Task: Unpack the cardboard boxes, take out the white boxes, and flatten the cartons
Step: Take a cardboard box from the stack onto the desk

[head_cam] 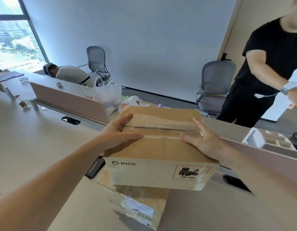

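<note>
A brown cardboard box point(161, 147) printed "PICO" sits on top of a second cardboard box point(137, 204) on the desk. Its top flaps are closed, with clear tape along the centre seam. My left hand point(117, 130) rests on the left end of the seam, with the fingers spread and the fingertips at the slit. My right hand point(201, 139) lies flat on the right end of the seam over the tape. Neither hand grips anything. No white box is visible inside the cartons.
A black flat object point(95, 167) lies on the desk point(36, 147) left of the boxes. A tray with cardboard dividers point(274, 140) stands at the right. A person in black point(264, 69) stands behind the desk. White plastic bags point(107, 94) and office chairs lie beyond.
</note>
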Tool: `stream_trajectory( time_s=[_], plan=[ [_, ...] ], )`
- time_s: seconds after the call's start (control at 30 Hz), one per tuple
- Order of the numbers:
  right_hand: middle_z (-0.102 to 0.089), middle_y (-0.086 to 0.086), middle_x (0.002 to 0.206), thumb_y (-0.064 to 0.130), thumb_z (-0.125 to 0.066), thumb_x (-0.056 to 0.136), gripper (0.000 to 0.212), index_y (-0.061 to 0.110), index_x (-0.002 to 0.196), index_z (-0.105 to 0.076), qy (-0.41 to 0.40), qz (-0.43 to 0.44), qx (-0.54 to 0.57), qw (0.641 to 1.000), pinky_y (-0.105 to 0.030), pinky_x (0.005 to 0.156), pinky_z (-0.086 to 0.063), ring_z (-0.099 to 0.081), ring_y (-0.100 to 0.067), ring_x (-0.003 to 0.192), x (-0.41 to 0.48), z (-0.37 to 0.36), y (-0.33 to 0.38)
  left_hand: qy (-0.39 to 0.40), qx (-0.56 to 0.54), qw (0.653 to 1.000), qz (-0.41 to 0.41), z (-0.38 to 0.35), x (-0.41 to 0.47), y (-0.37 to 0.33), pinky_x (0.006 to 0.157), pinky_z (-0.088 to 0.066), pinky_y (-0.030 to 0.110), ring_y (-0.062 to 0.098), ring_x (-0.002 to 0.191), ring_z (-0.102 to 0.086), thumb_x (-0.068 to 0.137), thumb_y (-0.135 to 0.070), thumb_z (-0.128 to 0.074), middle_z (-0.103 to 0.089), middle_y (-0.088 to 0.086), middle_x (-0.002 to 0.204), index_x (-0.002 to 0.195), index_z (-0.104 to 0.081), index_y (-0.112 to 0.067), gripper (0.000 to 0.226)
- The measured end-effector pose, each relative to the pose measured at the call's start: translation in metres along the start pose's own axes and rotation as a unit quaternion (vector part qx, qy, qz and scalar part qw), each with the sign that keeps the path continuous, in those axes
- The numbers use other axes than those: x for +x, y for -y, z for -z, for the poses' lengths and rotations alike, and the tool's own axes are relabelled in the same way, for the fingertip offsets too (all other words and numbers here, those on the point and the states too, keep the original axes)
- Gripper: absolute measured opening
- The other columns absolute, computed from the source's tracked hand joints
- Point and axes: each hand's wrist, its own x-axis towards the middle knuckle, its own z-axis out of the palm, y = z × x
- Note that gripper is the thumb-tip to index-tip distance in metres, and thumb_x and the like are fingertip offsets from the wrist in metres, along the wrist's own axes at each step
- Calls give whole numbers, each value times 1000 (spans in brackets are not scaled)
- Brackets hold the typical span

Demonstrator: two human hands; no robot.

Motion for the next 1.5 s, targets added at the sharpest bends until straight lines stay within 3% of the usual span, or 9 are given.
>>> stream_trajectory(
  time_s=[0.13,0.23,0.33,0.47,0.63,0.73,0.97,1.27,1.5],
  plan=[
    [-33,7,166,79,-81,59,121,55,159,-17,-17,-7,21,1000,-38,111,-44,-38,-16,149,-19,2,-7,-4,6,1000,-10,-6,-4,-5,83,-45,13,-15,100,-52,62,-54,-93,-45,-43,113,148,-47,-51,98],
    [-30,6,167,82,-79,54,127,53,160,-15,-25,-15,37,999,-36,106,-45,-34,-18,151,-44,10,-18,16,22,999,-29,-16,-11,-19,98,-43,21,-1,116,-52,55,-59,-94,-50,-38,127,148,-48,-48,104],
    [-27,6,169,80,-76,57,126,48,162,-14,-44,-14,34,998,-30,97,-39,-31,-18,152,-65,35,-27,35,31,998,-48,-34,-20,-45,85,-41,12,-2,112,-54,51,-63,-93,-48,-41,121,146,-50,-52,104],
    [-30,5,167,87,-71,59,123,50,161,-12,-76,-31,-18,996,-37,103,-40,-37,-21,149,-98,85,-43,44,48,996,-62,-73,-30,-79,99,-45,26,14,127,-54,44,-71,-93,-50,-13,140,140,-50,-61,105],
    [-28,8,168,85,-70,62,122,45,162,-12,-111,-40,-23,993,-41,116,-37,-35,-21,150,-146,143,-94,62,89,990,-91,-146,-48,-123,116,-40,40,19,137,-48,42,-80,-87,-43,-7,156,139,-44,-68,107],
    [-27,8,168,84,-69,61,124,44,163,-12,-117,-46,-3,992,-38,108,-39,-36,-20,149,-173,175,-139,75,111,987,-92,-203,-59,-143,111,-41,39,21,142,-42,49,-79,-85,-28,-6,166,142,-39,-68,104],
    [-27,13,167,98,-63,51,134,46,162,-11,-114,-58,-10,992,-37,102,-36,-34,-20,150,-228,229,-255,97,87,989,-72,-340,-97,-153,70,-39,18,1,98,-49,43,-80,-81,-37,-17,134,147,-35,-65,114],
    [-29,16,166,89,-70,64,121,48,161,-11,-104,-102,-1,989,-33,105,-35,-33,-15,151,-265,214,-373,133,55,989,-24,-447,-127,-97,74,-46,19,7,111,-56,48,-70,-90,-46,-13,137,144,-36,-67,111],
    [-32,13,166,75,-75,73,115,44,163,-10,-109,-107,15,988,-30,113,-30,-31,-13,152,-276,158,-441,142,59,988,-3,-486,-139,-31,94,-54,39,16,120,-55,49,-64,-91,-45,-17,132,141,-36,-71,107]
  ],
)
